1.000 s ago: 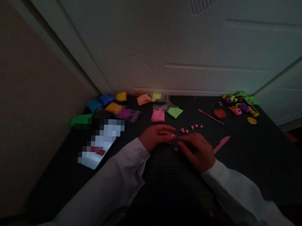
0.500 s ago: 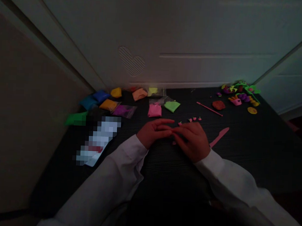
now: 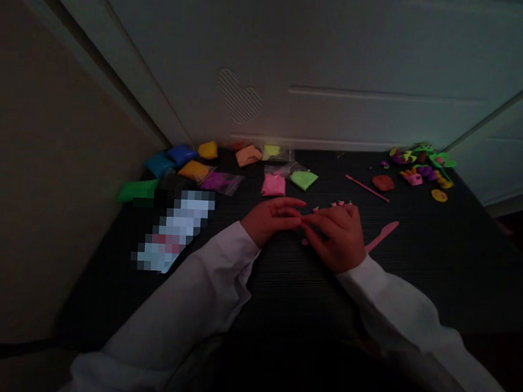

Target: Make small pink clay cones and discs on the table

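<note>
My left hand (image 3: 271,221) and my right hand (image 3: 340,239) meet at the fingertips over the dark table. Both hands are closed in a pinch; anything between the fingers is too small and dim to make out. Just beyond my right fingers lie several tiny pink pieces with green tips (image 3: 316,209), partly hidden by that hand. A small pink bit (image 3: 304,242) rests on the table below the fingertips. Beside my right wrist is a pink plastic knife (image 3: 383,235), its near end hidden by the hand.
Bags of coloured clay, among them a pink bag (image 3: 273,185) and a light green bag (image 3: 304,179), line the back left. A lit phone (image 3: 177,230), blurred out, lies left. At right are a thin pink stick (image 3: 367,188), a reddish clay lump (image 3: 383,182) and colourful clay figures (image 3: 427,163).
The camera view has shifted slightly, so the things on the table appear a little farther right and higher. My hands stay together, with only slight finger movement.
</note>
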Demonstrator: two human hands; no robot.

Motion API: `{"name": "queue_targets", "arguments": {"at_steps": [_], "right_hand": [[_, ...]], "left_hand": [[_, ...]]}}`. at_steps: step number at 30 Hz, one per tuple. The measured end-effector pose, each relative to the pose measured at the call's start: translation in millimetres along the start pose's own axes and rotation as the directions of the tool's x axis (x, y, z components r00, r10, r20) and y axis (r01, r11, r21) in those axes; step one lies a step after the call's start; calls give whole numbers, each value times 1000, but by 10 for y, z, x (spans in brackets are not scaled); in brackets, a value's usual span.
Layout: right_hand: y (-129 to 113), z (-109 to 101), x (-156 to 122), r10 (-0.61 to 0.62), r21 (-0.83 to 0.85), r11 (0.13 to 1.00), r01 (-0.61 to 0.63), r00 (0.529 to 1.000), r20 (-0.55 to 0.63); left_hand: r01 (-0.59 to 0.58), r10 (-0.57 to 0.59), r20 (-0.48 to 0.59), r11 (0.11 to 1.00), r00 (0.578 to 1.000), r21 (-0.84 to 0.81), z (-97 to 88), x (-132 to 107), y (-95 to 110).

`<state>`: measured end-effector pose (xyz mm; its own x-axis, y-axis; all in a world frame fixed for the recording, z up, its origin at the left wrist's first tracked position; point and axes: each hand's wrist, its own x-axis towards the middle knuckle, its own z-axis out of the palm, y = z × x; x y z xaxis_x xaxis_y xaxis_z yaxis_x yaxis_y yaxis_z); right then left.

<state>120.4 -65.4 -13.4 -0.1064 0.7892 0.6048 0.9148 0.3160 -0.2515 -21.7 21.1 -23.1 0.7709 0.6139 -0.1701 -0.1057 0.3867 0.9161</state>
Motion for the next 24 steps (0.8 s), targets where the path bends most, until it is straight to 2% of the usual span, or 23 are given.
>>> {"name": "queue_targets", "arguments": {"at_steps": [10,21,24], "right_hand": [[-12,26,2,-25,-37,999,24,999,-31],[-27,13,-7,28,36,999,-27,999,-41],[4,20,-16,-2,33,999,4,999,-39]], "left_hand": [[22,-22,-23,1000,999,-18,-1,8,4],[11,-10,-40,1000,999,11,18,-5,30],[24,-23,-53,1000,998,7,16,-2,25]]}}
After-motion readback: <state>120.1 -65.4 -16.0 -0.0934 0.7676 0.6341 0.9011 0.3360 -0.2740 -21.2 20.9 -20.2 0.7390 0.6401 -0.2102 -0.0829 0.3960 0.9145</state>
